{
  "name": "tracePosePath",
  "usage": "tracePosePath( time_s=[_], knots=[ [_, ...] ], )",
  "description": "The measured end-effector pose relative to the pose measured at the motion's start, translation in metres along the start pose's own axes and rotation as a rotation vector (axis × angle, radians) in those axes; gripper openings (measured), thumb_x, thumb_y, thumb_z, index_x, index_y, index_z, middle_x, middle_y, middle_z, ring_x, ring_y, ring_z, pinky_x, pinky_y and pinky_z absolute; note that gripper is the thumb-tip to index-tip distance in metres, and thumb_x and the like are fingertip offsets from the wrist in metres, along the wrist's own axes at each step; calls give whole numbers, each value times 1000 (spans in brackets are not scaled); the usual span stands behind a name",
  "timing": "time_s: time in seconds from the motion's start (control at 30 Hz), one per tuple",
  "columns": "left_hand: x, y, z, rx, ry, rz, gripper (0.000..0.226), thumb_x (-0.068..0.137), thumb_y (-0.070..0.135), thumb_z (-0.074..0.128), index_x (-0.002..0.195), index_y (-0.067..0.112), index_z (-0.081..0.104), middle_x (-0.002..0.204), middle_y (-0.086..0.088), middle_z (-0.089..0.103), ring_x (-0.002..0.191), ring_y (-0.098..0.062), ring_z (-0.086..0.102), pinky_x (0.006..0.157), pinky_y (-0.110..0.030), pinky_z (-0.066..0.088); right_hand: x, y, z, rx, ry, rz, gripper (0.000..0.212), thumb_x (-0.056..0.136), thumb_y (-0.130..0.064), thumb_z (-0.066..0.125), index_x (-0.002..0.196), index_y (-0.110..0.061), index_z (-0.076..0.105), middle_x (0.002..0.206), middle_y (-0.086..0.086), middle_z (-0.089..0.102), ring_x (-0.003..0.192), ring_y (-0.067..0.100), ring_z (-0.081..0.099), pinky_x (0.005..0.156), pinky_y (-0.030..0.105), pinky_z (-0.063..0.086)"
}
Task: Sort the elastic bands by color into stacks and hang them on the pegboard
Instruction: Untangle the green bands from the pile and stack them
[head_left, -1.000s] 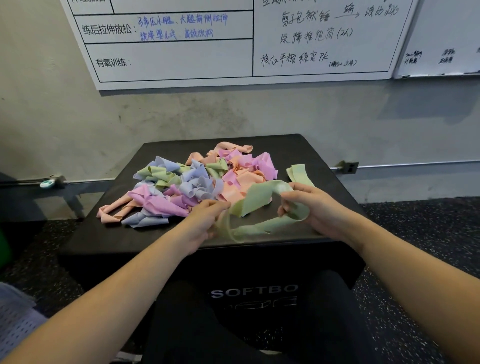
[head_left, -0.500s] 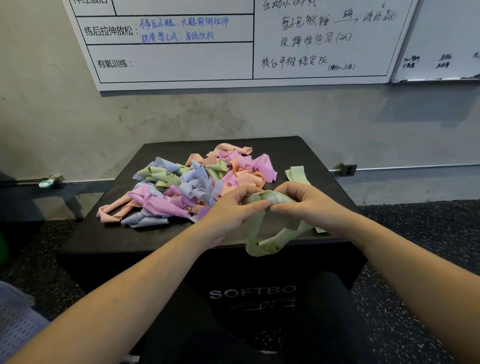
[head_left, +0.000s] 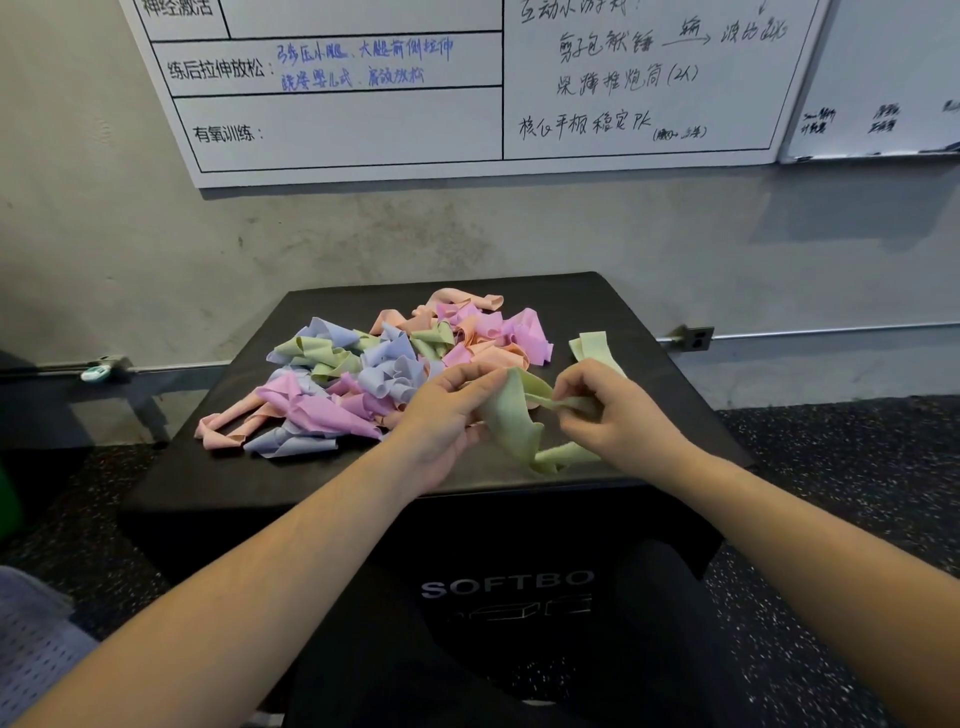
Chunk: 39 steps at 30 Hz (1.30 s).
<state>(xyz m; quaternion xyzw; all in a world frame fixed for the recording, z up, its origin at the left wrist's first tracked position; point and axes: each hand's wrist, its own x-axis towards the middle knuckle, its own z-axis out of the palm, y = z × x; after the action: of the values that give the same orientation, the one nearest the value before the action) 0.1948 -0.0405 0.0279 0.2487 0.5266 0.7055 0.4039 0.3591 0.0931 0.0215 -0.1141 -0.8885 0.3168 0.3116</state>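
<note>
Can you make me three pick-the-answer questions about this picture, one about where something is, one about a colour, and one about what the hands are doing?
1. Where does the pile of bands lie?
A. on the black box
B. on the floor
C. on the whiteboard

2. What colour is the band in the hands?
A. purple
B. green
C. orange

3. What are the hands doing with that band?
A. both hold it
B. only the left holds it
C. neither touches it

Answers:
1. A: the pile sits on top of the black box, which stands by the wall.
2. B: the band stretched between the hands is pale green.
3. A: the left hand grips one end and the fingers of the right hand pinch the other.
</note>
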Motion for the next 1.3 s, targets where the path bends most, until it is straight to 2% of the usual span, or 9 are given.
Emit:
tracePosePath(
  time_s=[0.2, 0.37, 0.47, 0.6, 0.7, 0.87, 1.0, 1.23, 1.3],
  knots=[
    [-4, 2, 10, -19, -41, 8, 5, 78, 22, 77, 74, 22, 80, 90, -4, 74, 85, -18, 65, 73, -34, 53, -2, 11, 13, -179, -34, -110, 20, 85, -6, 73, 89, -24, 64, 90, -22, 54, 82, 2, 55, 74, 23, 48],
    [-5, 3, 8, -53, -76, -82, 34, 77, 25, 79, 107, 9, 76, 99, -12, 73, 87, -23, 68, 75, -37, 57, 1, 8, 18, -181, 27, -31, 18, 87, -15, 74, 93, -29, 65, 90, -13, 57, 77, 8, 56, 72, 30, 50],
    [-5, 5, 8, -58, -22, -36, 12, 80, 22, 77, 91, 16, 75, 89, -5, 76, 77, -18, 70, 60, -30, 57, 0, 7, 12, -260, 104, -17, 13, 85, -15, 75, 92, -21, 67, 89, -13, 56, 74, 10, 54, 69, 31, 48],
    [-4, 6, 13, -141, 60, 29, 7, 84, 15, 75, 89, 17, 71, 81, 1, 76, 73, -15, 70, 62, -29, 57, -7, 8, 16, -78, -266, 61, 13, 88, -35, 68, 100, -36, 69, 88, -14, 69, 81, 8, 65, 78, 29, 54],
    [-5, 5, 17, -123, 99, 17, 6, 89, 14, 74, 88, 18, 70, 76, 1, 75, 65, -14, 70, 55, -27, 57, -8, 4, 20, 44, -361, 147, 18, 95, -24, 60, 108, -25, 72, 95, -4, 74, 87, 15, 69, 86, 32, 55],
    [-7, 2, 18, -6, 99, 97, 12, 88, 10, 75, 81, 19, 74, 77, 1, 76, 70, -13, 70, 61, -26, 57, -5, -13, 16, 414, -285, 217, 16, 99, -22, 61, 113, -19, 69, 107, 2, 73, 98, 15, 70, 90, 28, 55],
    [-6, 1, 17, 164, 135, 215, 16, 85, 21, 80, 73, 32, 80, 89, 6, 76, 95, -18, 65, 72, -32, 53, 0, -22, 20, 539, -193, 267, 10, 94, -26, 71, 100, -18, 75, 92, -2, 71, 85, 8, 64, 80, 24, 51],
    [-1, -4, 15, 145, 146, 250, 24, 90, 19, 76, 71, 34, 76, 84, 10, 73, 98, -21, 63, 88, -47, 54, 2, -19, 25, 548, -105, 358, 9, 97, -17, 67, 103, -10, 68, 94, 12, 74, 83, 19, 68, 80, 37, 56],
    [0, -5, 13, 118, 165, 251, 22, 88, 19, 77, 71, 32, 76, 84, 8, 72, 95, -21, 62, 78, -44, 55, 1, -17, 27, 469, -74, 348, 16, 95, -22, 71, 102, -9, 65, 91, 14, 75, 79, 19, 68, 74, 34, 54]
  ],
)
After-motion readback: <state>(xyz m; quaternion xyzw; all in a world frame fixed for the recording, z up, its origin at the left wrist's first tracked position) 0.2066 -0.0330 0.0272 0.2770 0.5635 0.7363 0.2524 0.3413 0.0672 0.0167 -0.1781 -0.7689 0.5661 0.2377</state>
